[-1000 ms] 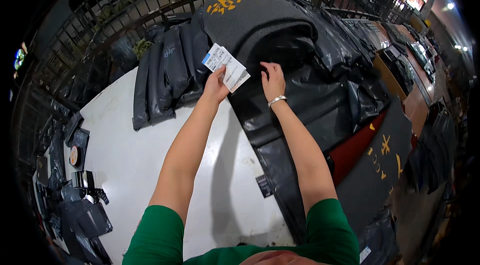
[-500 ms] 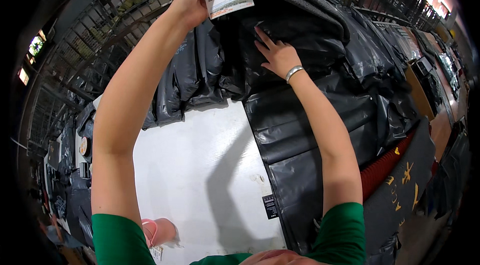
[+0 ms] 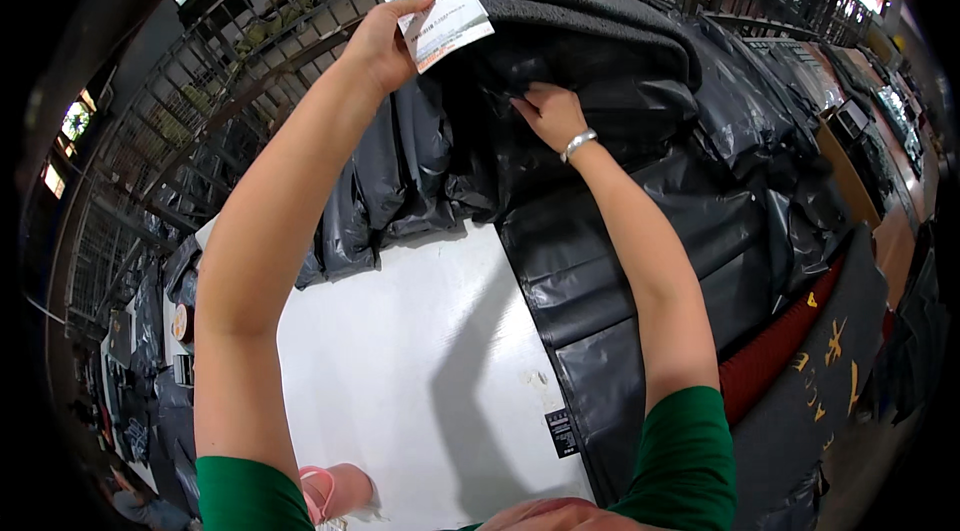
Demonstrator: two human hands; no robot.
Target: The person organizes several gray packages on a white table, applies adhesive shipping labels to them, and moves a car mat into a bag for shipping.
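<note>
Clamping lbls (image 3: 440,15), L hand (image 3: 384,49) | R hand (image 3: 554,120) @ blk plastic (image 3: 635,103) | grip obscured, can't tell

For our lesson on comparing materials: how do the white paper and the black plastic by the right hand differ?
The paper is pale with dark print, while the plastic is dark and shiny. The paper is small; the plastic spreads wider. The left hand holds the paper up, whereas the plastic lies creased by the right hand. Both have a hand at them.
</note>
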